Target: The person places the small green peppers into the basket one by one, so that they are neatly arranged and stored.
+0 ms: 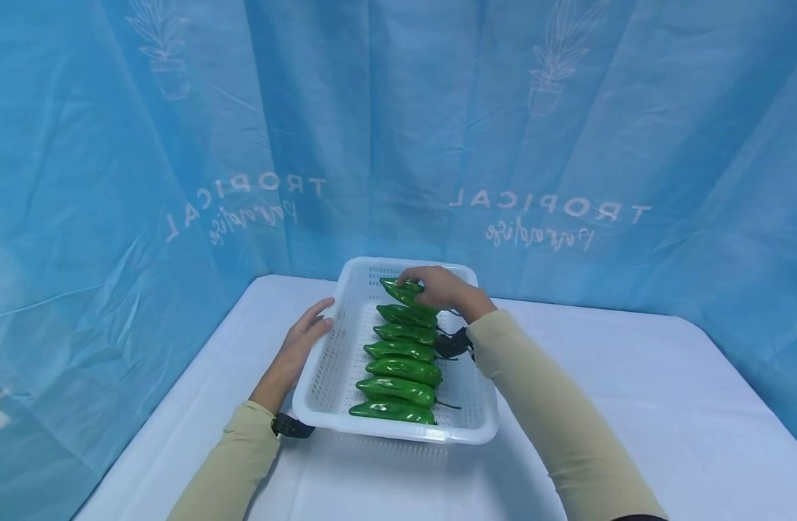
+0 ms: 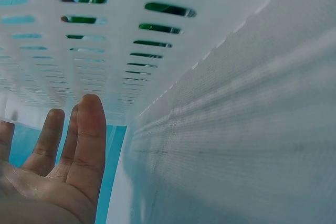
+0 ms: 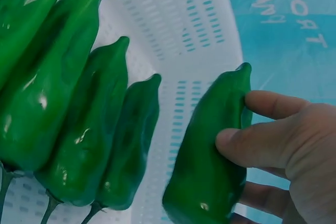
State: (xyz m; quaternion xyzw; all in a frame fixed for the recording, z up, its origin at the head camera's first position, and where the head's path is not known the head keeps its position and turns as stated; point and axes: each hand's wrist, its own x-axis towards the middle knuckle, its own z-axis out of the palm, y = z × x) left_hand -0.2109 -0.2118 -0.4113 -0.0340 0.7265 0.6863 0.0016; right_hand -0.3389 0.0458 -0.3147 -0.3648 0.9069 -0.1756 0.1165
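Note:
A white perforated plastic basket (image 1: 327, 418) holds several green peppers (image 1: 403, 370) lying side by side in a column. At its far end, my right hand (image 1: 437, 286) pinches another green pepper (image 3: 210, 150) between thumb and fingers; the right wrist view shows it apart from the row, near the basket wall. My left hand (image 1: 302, 340) is at the basket's left side, fingers extended along the outer wall. In the left wrist view its straight fingers (image 2: 90, 135) reach up beside the slotted wall, with green showing through the slots.
The basket sits on a white-covered table (image 1: 600, 376). Blue curtains (image 1: 411, 130) with printed lettering and potted plants hang behind the table and along its left and right sides. Black wrist straps (image 1: 294, 427) show by the sleeves.

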